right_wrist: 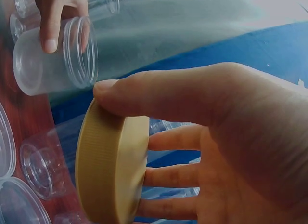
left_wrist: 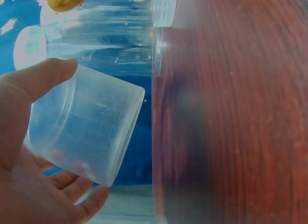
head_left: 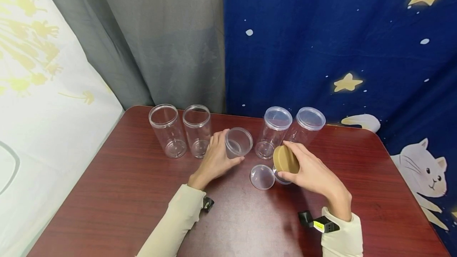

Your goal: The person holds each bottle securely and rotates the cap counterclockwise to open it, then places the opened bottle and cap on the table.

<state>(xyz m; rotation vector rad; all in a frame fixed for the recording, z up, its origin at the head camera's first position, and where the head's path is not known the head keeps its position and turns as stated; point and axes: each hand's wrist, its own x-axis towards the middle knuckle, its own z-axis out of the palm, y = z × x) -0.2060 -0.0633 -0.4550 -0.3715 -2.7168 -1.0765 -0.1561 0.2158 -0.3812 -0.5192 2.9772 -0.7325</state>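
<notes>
Fingers of the left hand (head_left: 214,161) wrap a short clear plastic jar (head_left: 238,142), tipped above the brown wood table (head_left: 125,193). At its 4 o'clock, the right hand (head_left: 312,173) pinches a round tan screw lid (head_left: 286,159). A flat clear plastic lid (head_left: 262,177) lies between them. 4 tall clear jars (head_left: 168,130) stand at 12 o'clock.

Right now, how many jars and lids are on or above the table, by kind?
Tall clear jars: 4, e.g.
Short clear jar, held by the left hand: 1
Tan lid, in the right hand: 1
Loose clear lids: 2, e.g.
Total: 8
</notes>
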